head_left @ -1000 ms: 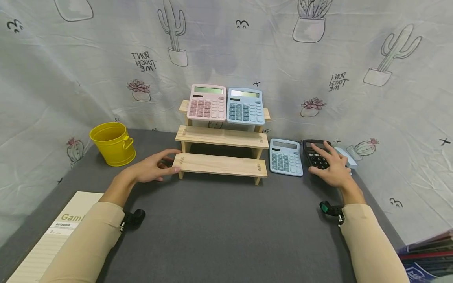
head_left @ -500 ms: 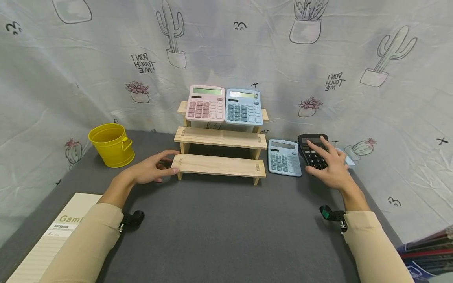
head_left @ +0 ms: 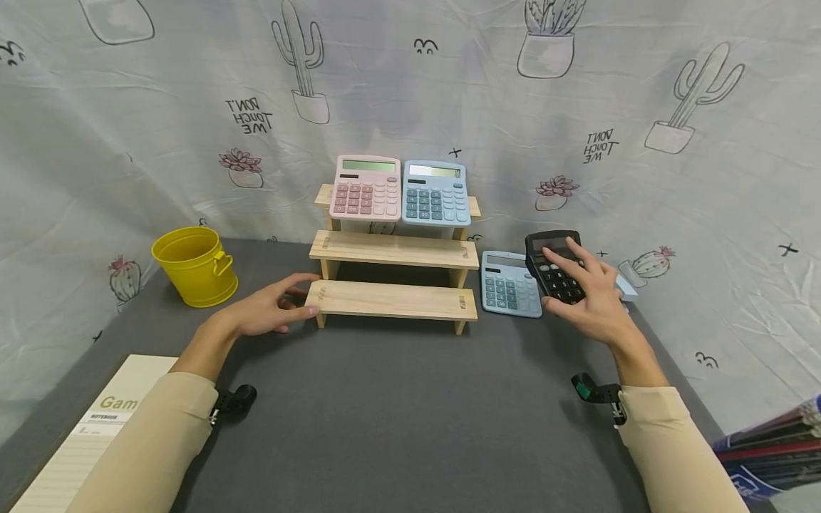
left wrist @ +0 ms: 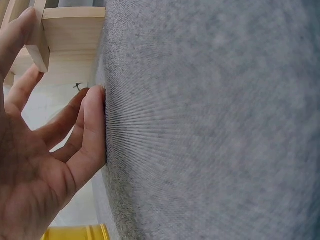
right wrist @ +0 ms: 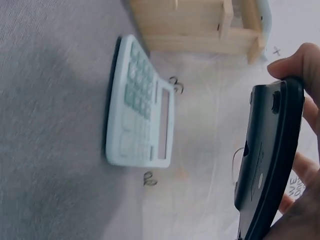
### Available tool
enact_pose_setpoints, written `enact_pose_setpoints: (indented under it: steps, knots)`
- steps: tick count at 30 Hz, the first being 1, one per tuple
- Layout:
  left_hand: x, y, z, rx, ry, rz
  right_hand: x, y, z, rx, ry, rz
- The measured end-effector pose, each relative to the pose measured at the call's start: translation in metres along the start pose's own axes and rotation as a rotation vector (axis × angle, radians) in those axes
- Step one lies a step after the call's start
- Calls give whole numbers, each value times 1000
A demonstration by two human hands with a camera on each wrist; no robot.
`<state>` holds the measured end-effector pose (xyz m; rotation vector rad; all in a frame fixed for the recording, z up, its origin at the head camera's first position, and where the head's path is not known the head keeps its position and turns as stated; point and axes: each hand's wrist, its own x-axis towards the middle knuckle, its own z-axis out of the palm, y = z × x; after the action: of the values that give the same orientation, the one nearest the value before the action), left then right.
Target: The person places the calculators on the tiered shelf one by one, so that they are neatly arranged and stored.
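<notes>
I see the right hand [head_left: 596, 303] gripping the black calculator [head_left: 556, 282], raised higher than a second ago, a blue calculator [head_left: 508, 288] just left of that grip. The left hand [head_left: 263, 310] still pinches the wooden stand [head_left: 391, 299]

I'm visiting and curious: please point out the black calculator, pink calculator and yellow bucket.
Black calculator [head_left: 557, 280]: head view, keypad.
Pink calculator [head_left: 365, 193]: head view, keypad.
Yellow bucket [head_left: 197, 279]: head view, outer wall.
</notes>
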<state>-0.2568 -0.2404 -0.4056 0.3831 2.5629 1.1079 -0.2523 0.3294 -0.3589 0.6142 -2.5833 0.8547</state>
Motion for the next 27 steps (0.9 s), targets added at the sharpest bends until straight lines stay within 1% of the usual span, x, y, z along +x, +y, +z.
enact_pose_setpoints:
  steps: [9,17,27]
  knots:
    - [-2,2,-2,3,1,-11,4,-23,1,-8,2,-70]
    - [-2,0,-2,-11,-7,-9,8,-42,8,-12,-27,-150]
    - [-2,2,-1,-18,-6,-9,11,-57,17,-3,-83,-158]
